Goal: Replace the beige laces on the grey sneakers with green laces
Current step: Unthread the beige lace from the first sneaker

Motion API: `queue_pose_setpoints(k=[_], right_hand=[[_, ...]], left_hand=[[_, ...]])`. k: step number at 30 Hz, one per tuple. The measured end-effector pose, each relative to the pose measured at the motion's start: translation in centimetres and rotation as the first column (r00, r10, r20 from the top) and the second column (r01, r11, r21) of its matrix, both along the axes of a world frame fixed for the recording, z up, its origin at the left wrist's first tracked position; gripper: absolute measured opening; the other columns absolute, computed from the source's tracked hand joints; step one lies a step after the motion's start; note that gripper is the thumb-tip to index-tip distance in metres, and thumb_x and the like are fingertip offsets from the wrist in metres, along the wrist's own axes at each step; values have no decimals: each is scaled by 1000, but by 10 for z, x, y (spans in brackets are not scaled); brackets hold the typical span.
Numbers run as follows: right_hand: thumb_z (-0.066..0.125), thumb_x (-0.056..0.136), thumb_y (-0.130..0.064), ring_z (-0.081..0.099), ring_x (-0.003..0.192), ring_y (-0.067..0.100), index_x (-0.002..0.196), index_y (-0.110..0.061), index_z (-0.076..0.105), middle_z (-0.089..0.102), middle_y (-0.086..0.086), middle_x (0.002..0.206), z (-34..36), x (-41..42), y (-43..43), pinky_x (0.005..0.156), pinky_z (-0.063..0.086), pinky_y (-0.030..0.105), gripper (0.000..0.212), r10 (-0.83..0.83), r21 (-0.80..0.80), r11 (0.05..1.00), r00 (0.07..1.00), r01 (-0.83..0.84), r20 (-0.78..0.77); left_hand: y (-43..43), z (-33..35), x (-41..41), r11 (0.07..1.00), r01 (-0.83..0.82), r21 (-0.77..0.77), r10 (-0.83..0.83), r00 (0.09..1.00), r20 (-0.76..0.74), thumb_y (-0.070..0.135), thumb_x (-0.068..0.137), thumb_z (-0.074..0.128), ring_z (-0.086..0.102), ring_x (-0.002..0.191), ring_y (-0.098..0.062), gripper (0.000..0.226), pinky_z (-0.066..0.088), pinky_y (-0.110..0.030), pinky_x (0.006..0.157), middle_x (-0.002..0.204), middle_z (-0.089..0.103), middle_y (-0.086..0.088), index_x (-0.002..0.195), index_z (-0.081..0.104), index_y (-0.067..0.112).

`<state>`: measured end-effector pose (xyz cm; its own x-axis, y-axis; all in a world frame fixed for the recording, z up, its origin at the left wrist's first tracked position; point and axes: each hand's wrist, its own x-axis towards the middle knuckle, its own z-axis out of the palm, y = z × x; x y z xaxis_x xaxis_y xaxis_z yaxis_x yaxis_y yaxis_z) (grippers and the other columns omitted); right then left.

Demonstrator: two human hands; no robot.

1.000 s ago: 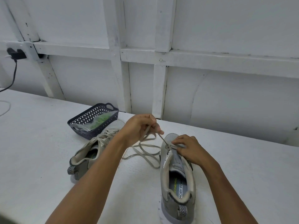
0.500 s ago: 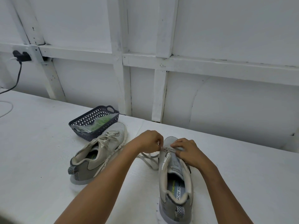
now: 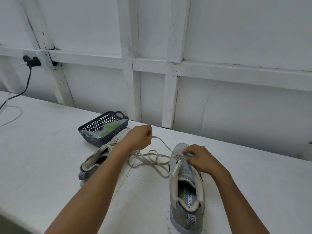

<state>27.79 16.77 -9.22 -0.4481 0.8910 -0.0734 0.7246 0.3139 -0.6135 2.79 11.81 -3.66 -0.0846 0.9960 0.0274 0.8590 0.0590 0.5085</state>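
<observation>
Left hand [image 3: 138, 137], pinching the beige lace [image 3: 164, 144], has drawn up-left since half a second ago; strand taut from the toe eyelets. Right hand [image 3: 200, 158] grips the lower-right sneaker [image 3: 185, 188] on the bench [image 3: 50, 149]. Unlacing looks nearly done; green laces [image 3: 110, 128] wait in the basket [image 3: 99, 123].

Workroom; white framed wall [image 3: 244, 39]; white table [image 3: 42, 149]

Both bare forearms come in from the bottom edge and angle inward. Left hand [image 3: 138, 139] is raised in a closed fist, pinching the thin beige shoelace [image 3: 163, 144] between thumb and curled fingers, and the lace runs taut from it. Right hand [image 3: 200, 160] sits lower, palm down, fingers bent over the front lacing of the grey mesh sneaker [image 3: 179, 148], holding it. The hands are apart, not touching.
</observation>
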Motion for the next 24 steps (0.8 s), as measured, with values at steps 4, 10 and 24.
queue_pose_setpoints(k=[4, 10, 24], right_hand=[[53, 99, -23, 57, 110, 10, 127, -21, 62, 62, -5, 125, 23, -6, -11, 92, 43, 25, 30, -5, 25, 1000, 990, 8, -139], [54, 98, -41, 52, 116, -9, 129, -35, 57, 61, -22, 125, 57, -24, -25, 99, 39, 24, 32, 148, -68, 982, 941, -176, -304], [56, 96, -26, 72, 90, 26, 105, -4, 73, 76, 13, 97, 93, -30, -80, 76, 55, 28, 29, 164, -169, 925, 759, -340, -630]], left_hand=[[-11, 12, 2, 997, 72, 26, -75, 978, 193, 1, 91, 48, 68, 73, -8, 21, 54, -36, 71, 77, 71, 2, 87, 59, 19], [-25, 40, 10, 972, 233, 26, -229, 920, 318, 6, 95, 60, 65, 68, -10, 13, 53, -29, 66, 74, 70, 2, 89, 63, 17], [-44, 60, -11, 954, 137, 268, -191, 964, 187, 23, 91, 71, 59, 62, 2, 4, 51, -18, 65, 74, 69, 9, 88, 71, 25]])
